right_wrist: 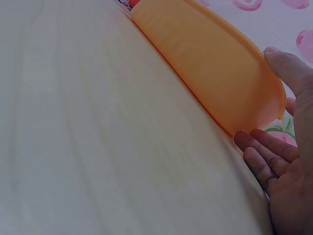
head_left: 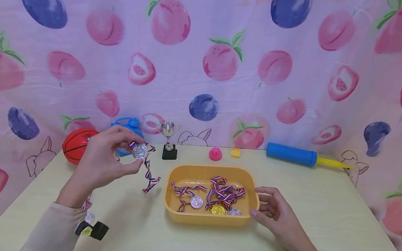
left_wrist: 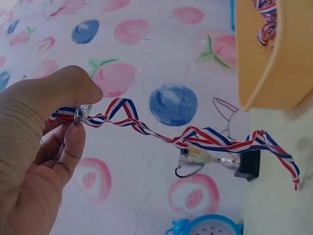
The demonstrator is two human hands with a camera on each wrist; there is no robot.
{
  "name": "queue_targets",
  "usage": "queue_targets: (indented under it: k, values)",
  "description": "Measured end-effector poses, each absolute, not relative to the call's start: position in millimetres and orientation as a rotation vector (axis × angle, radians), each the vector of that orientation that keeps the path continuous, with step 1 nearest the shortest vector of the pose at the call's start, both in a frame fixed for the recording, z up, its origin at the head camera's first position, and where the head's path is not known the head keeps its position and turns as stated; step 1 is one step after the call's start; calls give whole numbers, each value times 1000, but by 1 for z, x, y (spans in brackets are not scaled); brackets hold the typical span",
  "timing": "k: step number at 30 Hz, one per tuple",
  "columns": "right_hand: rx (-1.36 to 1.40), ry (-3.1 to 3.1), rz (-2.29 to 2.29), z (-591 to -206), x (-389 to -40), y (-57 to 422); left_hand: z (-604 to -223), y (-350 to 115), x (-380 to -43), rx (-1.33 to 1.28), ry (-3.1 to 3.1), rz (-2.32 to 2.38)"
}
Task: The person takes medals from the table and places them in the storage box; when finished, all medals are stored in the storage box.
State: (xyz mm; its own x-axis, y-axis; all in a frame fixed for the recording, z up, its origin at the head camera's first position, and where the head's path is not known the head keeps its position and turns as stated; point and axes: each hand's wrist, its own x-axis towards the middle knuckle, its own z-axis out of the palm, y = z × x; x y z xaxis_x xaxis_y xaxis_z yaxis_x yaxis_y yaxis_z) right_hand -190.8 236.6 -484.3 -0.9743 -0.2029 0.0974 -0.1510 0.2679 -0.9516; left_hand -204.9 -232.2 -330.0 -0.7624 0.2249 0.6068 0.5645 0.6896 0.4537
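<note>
My left hand (head_left: 104, 158) pinches a silver medal (head_left: 140, 151) between thumb and fingers, raised above the table's left side. Its red, white and blue ribbon (left_wrist: 195, 137) trails down, twisted. At the right end of a yellow-orange bin (head_left: 204, 222), my right hand (head_left: 278, 215) rests with loose fingers, the thumb touching the rim in the right wrist view. Inside the bin lie a silver medal (head_left: 197, 202), a gold medal (head_left: 218, 209), another silver medal (head_left: 235, 212) and tangled striped ribbons (head_left: 223, 194). Another silver medal (head_left: 89, 218) lies partly hidden by my left wrist.
Behind the left hand are a red basketball (head_left: 75, 146) and a blue alarm clock (left_wrist: 210, 224). A small trophy (head_left: 169, 151), a pink duck (head_left: 215, 154), a yellow block (head_left: 235, 152) and a blue pump (head_left: 292, 154) line the back edge, before a fruit-print curtain (head_left: 237, 100).
</note>
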Motion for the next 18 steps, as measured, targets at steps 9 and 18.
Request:
queue_targets:
  k: [9, 18]
  values:
    - [-344, 2463, -1847, -485, -191, 237, -300, -213, -212, -693, -2305, -900]
    - [-364, 2459, -1849, -485, -191, 237, -284, -191, -218, -794, -2229, -994]
